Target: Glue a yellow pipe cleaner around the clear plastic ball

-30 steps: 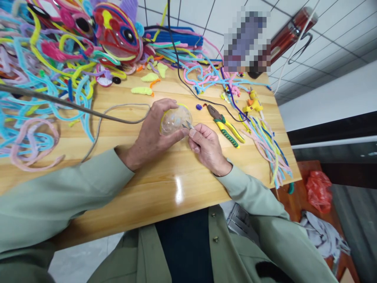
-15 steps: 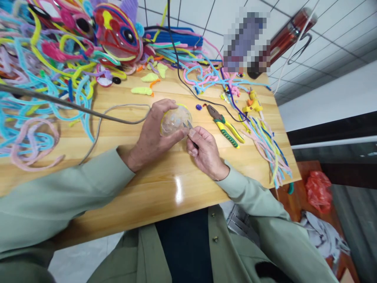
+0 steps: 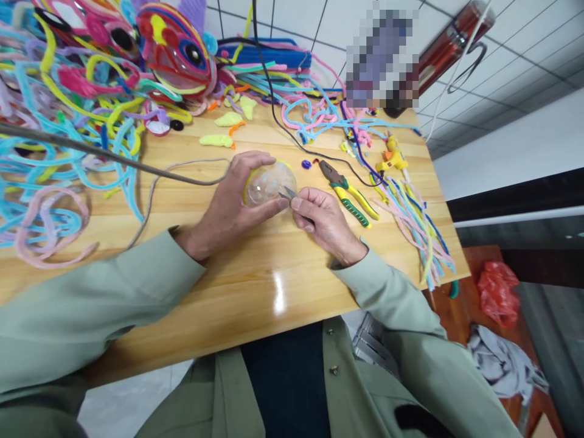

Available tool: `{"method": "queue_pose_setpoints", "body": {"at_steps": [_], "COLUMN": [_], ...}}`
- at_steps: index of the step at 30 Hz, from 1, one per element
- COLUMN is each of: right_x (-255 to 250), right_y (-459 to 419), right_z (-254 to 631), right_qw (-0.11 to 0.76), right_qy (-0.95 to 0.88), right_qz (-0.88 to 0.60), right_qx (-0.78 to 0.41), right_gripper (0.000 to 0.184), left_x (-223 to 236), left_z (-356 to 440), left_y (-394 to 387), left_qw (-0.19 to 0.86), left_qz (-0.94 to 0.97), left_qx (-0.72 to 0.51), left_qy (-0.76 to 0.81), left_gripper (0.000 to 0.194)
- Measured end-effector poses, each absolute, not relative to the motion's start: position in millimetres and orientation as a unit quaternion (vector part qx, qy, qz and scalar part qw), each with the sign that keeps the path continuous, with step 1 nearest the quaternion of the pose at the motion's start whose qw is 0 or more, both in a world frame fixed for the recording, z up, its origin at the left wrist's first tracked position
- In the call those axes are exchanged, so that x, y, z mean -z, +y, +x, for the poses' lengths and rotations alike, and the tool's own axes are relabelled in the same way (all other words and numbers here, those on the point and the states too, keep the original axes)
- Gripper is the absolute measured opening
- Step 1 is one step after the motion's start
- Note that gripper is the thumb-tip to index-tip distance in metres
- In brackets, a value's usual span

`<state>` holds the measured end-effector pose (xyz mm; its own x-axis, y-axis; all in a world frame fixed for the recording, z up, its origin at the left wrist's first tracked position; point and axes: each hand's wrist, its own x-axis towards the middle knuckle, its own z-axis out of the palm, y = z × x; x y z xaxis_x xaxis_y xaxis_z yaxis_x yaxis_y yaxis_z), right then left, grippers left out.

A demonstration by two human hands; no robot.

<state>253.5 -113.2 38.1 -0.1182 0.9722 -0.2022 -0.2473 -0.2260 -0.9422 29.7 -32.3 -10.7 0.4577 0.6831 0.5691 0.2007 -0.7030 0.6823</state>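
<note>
A clear plastic dome [image 3: 270, 182] with a yellow fuzzy rim stands at the middle of the table. My left hand [image 3: 230, 204] curves around its left side, fingers on top and thumb along the near edge. My right hand [image 3: 326, 220] is closed on a pair of small scissors [image 3: 287, 193]; the handles are mostly hidden in the fist. Their slim blades are parted, with the tips over the dome's right near side. Just right of the dome lie pliers [image 3: 344, 191] with yellow and green handles, and a small dark-blue fuzzy coil [image 3: 306, 164].
Tangled pipe cleaners [image 3: 68, 201] cover the left, below a colourful fuzzy animal head [image 3: 177, 52]. Yellow-green fuzzy pieces [image 3: 216, 140] lie behind the dome. A yellow glue gun [image 3: 392, 159] and a pipe-cleaner bundle [image 3: 417, 231] are at right. A black cable [image 3: 274, 100] crosses the table; a red flask [image 3: 449, 52] stands behind.
The scissors have turned so that their blades point more to the left, over the dome. My right hand has rotated slightly with them. My left hand still holds the dome.
</note>
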Motion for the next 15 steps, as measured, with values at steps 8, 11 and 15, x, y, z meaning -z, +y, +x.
{"method": "queue_pose_setpoints", "body": {"at_steps": [8,11,15], "right_x": [-39,-39,-40], "right_y": [-109,-108,-107], "right_z": [263,265,268], "right_qw": [0.455,0.446,0.438], "right_qy": [-0.414,-0.419,-0.424], "right_qz": [-0.451,-0.444,-0.444], "right_qx": [-0.647,-0.655,-0.657], "right_gripper": [0.057,0.057,0.056], "left_x": [-1,-1,0], "left_z": [28,27,26], "left_y": [-32,-30,-28], "left_qw": [0.273,0.279,0.292], "left_qz": [0.830,0.831,0.832], "left_qx": [-0.399,-0.397,-0.394], "left_qy": [0.280,0.273,0.259], "left_gripper": [0.068,0.068,0.066]}}
